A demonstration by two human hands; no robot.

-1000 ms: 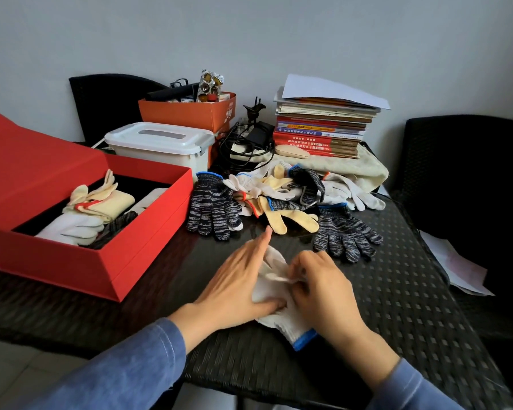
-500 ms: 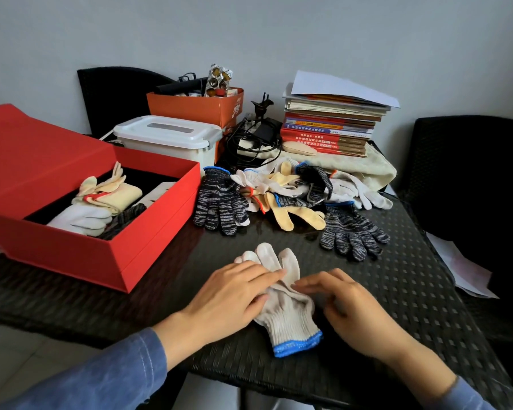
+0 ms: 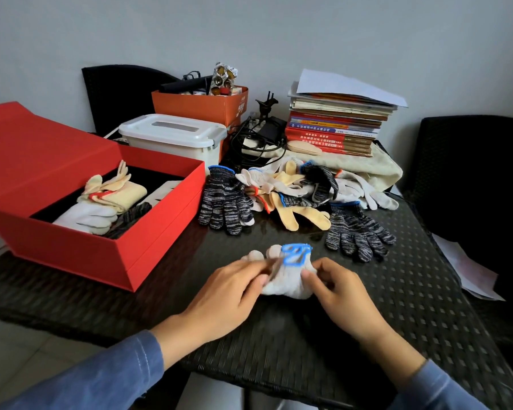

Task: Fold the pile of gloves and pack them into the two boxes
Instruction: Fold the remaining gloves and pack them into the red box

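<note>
Folded over since half a second back: white glove (image 3: 285, 279), blue cuff now atop its fingertips, mid-worktop (image 3: 397, 306). Pinched by left hand (image 3: 228, 294) and right hand (image 3: 341, 288). Best pressed flat, edges aligned, before going into red box (image 3: 148, 247).

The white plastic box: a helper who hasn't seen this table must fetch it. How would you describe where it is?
Start at the big open red box on the table's left. Right behind its far corner sits the white plastic box, in front of an orange carton. It alone is white, with a closed, latched lid.
</note>
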